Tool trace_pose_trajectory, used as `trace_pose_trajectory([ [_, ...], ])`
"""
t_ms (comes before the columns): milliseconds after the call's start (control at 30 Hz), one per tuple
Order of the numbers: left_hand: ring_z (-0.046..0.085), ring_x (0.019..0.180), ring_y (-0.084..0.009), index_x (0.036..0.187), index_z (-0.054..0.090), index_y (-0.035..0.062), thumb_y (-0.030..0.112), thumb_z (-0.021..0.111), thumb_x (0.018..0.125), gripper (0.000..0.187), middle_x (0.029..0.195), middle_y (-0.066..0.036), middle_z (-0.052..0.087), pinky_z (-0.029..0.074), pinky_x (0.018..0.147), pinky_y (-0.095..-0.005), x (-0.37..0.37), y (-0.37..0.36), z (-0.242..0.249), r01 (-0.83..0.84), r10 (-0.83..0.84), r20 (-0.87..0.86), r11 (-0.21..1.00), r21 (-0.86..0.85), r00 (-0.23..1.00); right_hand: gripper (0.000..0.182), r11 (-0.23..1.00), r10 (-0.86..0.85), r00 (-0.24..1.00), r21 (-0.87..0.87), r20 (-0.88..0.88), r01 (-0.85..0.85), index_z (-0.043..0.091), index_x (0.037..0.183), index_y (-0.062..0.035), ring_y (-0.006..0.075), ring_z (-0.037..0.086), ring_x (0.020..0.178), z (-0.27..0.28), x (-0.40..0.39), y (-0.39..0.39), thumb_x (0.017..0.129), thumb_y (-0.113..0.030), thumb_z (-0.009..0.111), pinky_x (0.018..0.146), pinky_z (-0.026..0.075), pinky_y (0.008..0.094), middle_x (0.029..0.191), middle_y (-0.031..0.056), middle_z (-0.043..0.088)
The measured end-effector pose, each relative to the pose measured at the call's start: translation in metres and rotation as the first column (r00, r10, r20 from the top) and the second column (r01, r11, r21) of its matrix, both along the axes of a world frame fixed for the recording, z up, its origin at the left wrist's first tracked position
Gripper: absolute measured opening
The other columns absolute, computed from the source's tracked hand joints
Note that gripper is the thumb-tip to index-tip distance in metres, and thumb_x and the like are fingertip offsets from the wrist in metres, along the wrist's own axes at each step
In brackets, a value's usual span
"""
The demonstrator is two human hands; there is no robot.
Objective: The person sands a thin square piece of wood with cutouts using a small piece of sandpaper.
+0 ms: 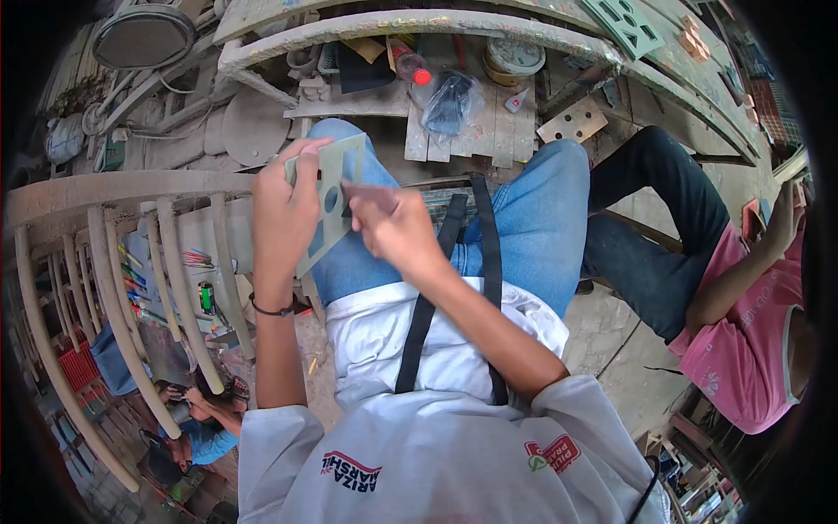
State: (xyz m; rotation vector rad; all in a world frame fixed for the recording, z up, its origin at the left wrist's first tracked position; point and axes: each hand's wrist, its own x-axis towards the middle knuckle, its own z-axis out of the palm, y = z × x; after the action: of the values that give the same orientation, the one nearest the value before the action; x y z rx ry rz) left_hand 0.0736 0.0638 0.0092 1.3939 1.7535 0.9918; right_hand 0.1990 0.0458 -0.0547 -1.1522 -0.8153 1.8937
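A thin grey-green board point(312, 229) with cut-out shapes, one of them round, stands tilted over the thigh in blue jeans. My left hand point(292, 196) grips its upper left edge, thumb on the near face. Closed around a small brownish block point(371, 192), my right hand point(393, 227) is at the board's right side, close to the round hole. Motion blurs the block a little, and whether it touches the board's edge is hard to tell.
A wooden bench frame point(419, 19) crosses the top, with a green cut-out board point(624, 26) on it. Below lie a plastic bag point(452, 103), a bucket point(515, 59) and a bottle point(408, 63). Wooden railing point(122, 196) stands left. A person in pink point(742, 332) sits right; another point(205, 428) is lower left.
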Motion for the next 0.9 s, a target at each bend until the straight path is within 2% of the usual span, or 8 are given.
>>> trace_pose_trajectory([
  [100,0.048,0.064,-0.0073,0.100,0.066,-0.0042,0.016,0.046,0.096,0.029,0.067,-0.004,0.059,0.042,0.061,-0.0245,-0.004,0.002,-0.007,0.046,-0.042,-0.066,0.997,0.068,0.997,0.027,0.998,0.044,0.991,0.030,0.130,-0.048,0.065,0.113,0.0043,0.0071,0.045,0.049,0.009,0.004,0.012,0.092,-0.008,0.055,0.042,0.034,0.0271,0.063,0.0015,0.054],
  [233,0.050,0.067,-0.0071,0.104,0.065,-0.0030,0.016,0.046,0.097,0.028,0.074,-0.003,0.060,0.043,0.064,-0.0240,-0.016,0.000,-0.010,0.078,-0.078,-0.003,0.997,-0.010,0.997,0.021,0.907,-0.067,0.954,0.416,0.294,-0.065,0.068,0.100,0.0035,0.0193,0.060,0.057,-0.007,0.003,-0.002,0.085,-0.003,0.056,0.057,0.047,0.0352,0.067,0.0147,0.062],
  [300,0.050,0.073,-0.0066,0.114,0.062,-0.0002,0.014,0.048,0.096,0.027,0.083,-0.002,0.061,0.043,0.067,-0.0237,-0.017,0.000,-0.008,0.051,-0.051,0.090,0.999,0.000,0.995,0.029,0.690,-0.129,0.819,0.644,0.559,-0.331,0.067,0.108,0.0001,0.0324,0.066,0.069,-0.006,0.008,0.003,0.081,0.000,0.057,0.064,0.051,0.0426,0.080,0.0216,0.063],
  [400,0.056,0.085,-0.0086,0.122,0.057,-0.0001,0.014,0.051,0.096,0.031,0.100,-0.005,0.063,0.045,0.077,-0.0240,-0.032,-0.015,-0.003,0.118,-0.107,0.097,0.987,-0.111,0.989,0.034,0.691,-0.058,0.726,0.552,0.686,-0.466,0.067,0.112,-0.0032,0.0397,0.064,0.077,0.008,0.011,-0.001,0.078,0.000,0.059,0.068,0.052,0.0466,0.088,0.0225,0.062],
  [533,0.057,0.112,-0.0189,0.126,0.054,-0.0057,0.014,0.052,0.096,0.036,0.123,-0.013,0.060,0.041,0.098,-0.0321,-0.025,-0.063,-0.003,0.094,-0.086,0.230,0.995,-0.024,0.969,0.039,0.687,-0.087,0.750,0.585,0.655,-0.431,0.066,0.114,-0.0030,0.0386,0.060,0.071,0.005,0.012,-0.002,0.077,0.004,0.058,0.067,0.048,0.0438,0.080,0.0205,0.058],
  [667,0.057,0.111,-0.0198,0.124,0.056,-0.0060,0.013,0.049,0.097,0.033,0.121,-0.014,0.061,0.041,0.098,-0.0341,-0.017,-0.103,-0.052,-0.031,0.036,0.073,0.998,-0.060,0.997,0.038,0.670,-0.096,0.784,0.622,0.613,-0.404,0.067,0.113,-0.0033,0.0384,0.060,0.071,-0.003,0.012,0.003,0.077,0.004,0.058,0.067,0.048,0.0426,0.079,0.0211,0.059],
  [733,0.059,0.108,-0.0196,0.119,0.059,-0.0071,0.013,0.046,0.099,0.031,0.116,-0.014,0.064,0.043,0.095,-0.0330,0.000,-0.101,-0.071,-0.220,0.207,0.082,0.957,0.192,0.975,0.037,0.663,-0.079,0.825,0.647,0.559,-0.376,0.067,0.112,-0.0030,0.0348,0.061,0.068,-0.006,0.010,0.005,0.078,0.005,0.057,0.064,0.048,0.0388,0.080,0.0211,0.061],
  [900,0.061,0.096,-0.0173,0.110,0.061,-0.0086,0.018,0.048,0.099,0.031,0.104,-0.011,0.066,0.047,0.086,-0.0296,0.008,-0.055,-0.008,-0.323,0.281,0.172,0.891,0.319,0.944,0.033,0.684,0.075,0.945,0.673,0.318,-0.281,0.067,0.113,-0.0013,0.0173,0.057,0.061,0.003,0.004,-0.009,0.083,0.004,0.056,0.058,0.044,0.0287,0.077,0.0123,0.064],
])
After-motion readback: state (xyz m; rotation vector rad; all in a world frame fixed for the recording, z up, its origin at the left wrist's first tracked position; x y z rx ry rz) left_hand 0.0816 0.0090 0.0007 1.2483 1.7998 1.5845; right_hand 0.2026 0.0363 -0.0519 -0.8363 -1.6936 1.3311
